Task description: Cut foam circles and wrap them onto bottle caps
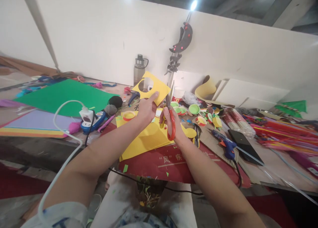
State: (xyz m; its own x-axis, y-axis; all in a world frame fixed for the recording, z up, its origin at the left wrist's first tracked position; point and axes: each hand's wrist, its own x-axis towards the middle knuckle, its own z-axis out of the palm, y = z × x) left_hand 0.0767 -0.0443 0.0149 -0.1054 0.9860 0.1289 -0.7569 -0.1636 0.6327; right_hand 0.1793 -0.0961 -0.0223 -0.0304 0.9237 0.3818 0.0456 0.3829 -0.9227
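My left hand (147, 108) is closed on a yellow craft sheet (159, 85) with round cutouts, held up above the table. In my right hand (171, 120) is a pair of scissors (171, 130) with red handles, their blades pointing up and parted near the sheet's right edge. Whether the blades touch the sheet I cannot tell. Below both hands lie more yellow sheets (139, 142), with a small round yellow-and-red cup (129, 115) on them. Several green discs and cups, among them a green disc (194, 109), sit just beyond my right hand.
A blue glue gun (227, 146) and a black phone (244, 145) lie at right, near bundled pipe cleaners (275, 132). At left are a green sheet (67, 97) and a power strip (93, 122) with a white cable. A bottle (139, 72) stands at the back wall.
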